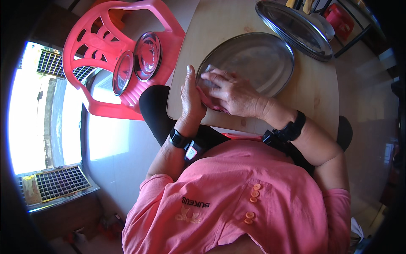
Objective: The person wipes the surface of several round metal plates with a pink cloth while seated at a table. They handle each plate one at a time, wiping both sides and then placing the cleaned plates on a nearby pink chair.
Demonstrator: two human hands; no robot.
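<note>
An oval stainless steel tray (269, 66) lies on the light wooden tabletop in front of me. My right hand (233, 92) is over the tray's near left part, its fingers bent on a pink-red cloth (211, 101) pressed against the metal. My left hand (192, 95) stands on edge at the tray's left rim, palm turned towards the tray; whether its fingers grip the rim is hidden. Beyond, a stack of similar oval trays (295, 28) rests near the table's far right corner.
At the left stands a pink plastic chair (173, 54) with round metal plates or lids (123, 73) on its seat. The wooden table (323, 92) has a rounded edge close to my lap. A dark metal rack (353, 41) and a red plastic item (338, 19) are beyond the stack.
</note>
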